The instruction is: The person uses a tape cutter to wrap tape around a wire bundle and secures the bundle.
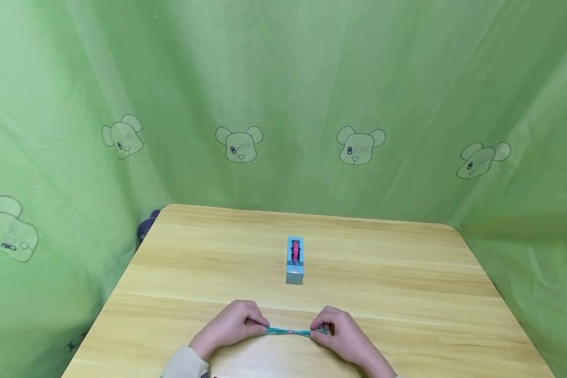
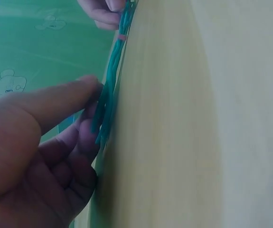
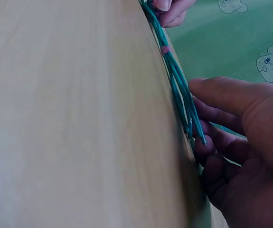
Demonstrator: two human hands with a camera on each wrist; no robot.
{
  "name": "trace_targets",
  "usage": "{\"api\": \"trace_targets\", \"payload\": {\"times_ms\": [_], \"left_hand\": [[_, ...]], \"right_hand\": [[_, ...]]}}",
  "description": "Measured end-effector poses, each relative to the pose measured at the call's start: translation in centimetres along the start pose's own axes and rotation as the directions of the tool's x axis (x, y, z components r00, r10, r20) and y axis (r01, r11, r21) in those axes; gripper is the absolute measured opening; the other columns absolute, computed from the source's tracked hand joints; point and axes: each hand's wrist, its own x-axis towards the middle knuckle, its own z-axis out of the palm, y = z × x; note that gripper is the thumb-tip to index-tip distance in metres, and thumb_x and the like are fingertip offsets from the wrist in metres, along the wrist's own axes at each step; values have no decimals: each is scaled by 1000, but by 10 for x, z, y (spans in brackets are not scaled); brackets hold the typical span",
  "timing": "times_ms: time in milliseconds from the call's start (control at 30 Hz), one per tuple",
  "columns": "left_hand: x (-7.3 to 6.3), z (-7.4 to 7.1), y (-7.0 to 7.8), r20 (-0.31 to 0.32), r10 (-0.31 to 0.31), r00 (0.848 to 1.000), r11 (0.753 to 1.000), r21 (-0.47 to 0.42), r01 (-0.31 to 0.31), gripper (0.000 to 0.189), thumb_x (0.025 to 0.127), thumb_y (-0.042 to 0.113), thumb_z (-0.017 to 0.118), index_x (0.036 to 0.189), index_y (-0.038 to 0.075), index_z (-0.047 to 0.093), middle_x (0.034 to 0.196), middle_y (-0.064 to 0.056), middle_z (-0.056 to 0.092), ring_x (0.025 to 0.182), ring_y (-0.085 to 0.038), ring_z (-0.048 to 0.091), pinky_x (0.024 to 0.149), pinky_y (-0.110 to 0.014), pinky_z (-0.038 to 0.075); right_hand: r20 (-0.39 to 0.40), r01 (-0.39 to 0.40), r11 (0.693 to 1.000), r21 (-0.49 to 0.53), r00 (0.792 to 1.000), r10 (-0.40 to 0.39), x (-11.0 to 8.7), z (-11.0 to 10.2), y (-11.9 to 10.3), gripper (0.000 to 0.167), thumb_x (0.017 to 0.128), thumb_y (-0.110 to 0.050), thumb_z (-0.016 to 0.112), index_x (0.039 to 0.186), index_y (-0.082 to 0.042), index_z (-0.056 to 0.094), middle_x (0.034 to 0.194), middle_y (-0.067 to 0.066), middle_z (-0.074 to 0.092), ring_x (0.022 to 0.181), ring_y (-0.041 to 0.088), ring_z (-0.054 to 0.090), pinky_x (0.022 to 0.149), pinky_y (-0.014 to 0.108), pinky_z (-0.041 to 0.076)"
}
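A bundle of thin teal cords (image 1: 277, 331) stretches sideways near the front of the table, with a narrow pink band (image 3: 166, 49) wrapped round its middle. My left hand (image 1: 233, 324) pinches the bundle's left end between thumb and fingers. At the opposite end, my right hand (image 1: 342, 334) pinches the cords in the same way. Loose cord tips stick out past the fingers in both wrist views. The strands fan apart a little on each side of the band and draw together at it.
Beyond the hands, a blue tape dispenser (image 1: 295, 275) with a pink roll (image 1: 295, 252) stands on the wooden table (image 1: 382, 262). A green curtain (image 1: 297, 79) with mouse-like heads printed on it surrounds the table. Something dark purple (image 1: 146, 226) shows behind the left table edge.
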Motion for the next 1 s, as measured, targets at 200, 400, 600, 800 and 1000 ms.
{"api": "trace_targets", "payload": {"times_ms": [200,400,600,800,1000], "left_hand": [[1,-3,1,-17,-28,999,997,-78,27,9,88,18,76,96,16,79,88,9,69,79,-3,61,72,-23,53],[1,-8,7,-15,-50,999,993,-110,48,10,89,20,74,97,16,79,88,14,67,80,-5,62,73,-24,53],[4,-23,20,-42,-62,997,987,-153,55,15,91,22,72,100,12,78,91,13,68,83,-8,62,75,-27,52],[8,-39,37,-70,-73,995,987,-146,62,17,91,25,71,102,13,78,92,11,69,81,-10,60,72,-27,50],[13,-52,51,-93,-39,995,992,-120,28,14,94,30,68,101,22,78,92,11,69,77,-10,59,67,-27,50]], "right_hand": [[-39,26,1000,-2,999,-26,-1,-4,-3,4,89,-25,75,89,-21,75,87,-11,62,76,9,55,64,24,49],[-54,53,999,14,997,-52,-3,-11,-11,6,92,-24,72,91,-20,76,86,-10,63,76,10,57,65,25,49],[-89,111,992,61,990,-106,-3,-18,-23,4,91,-20,73,93,-20,76,90,0,67,80,13,59,71,29,50],[-170,310,948,69,940,-295,2,-28,-38,10,90,-12,73,95,-20,75,90,-3,67,81,13,61,71,30,52],[-206,388,921,31,904,-374,8,-44,-66,21,86,1,73,94,-18,75,88,-1,68,81,13,61,71,30,52]]}}
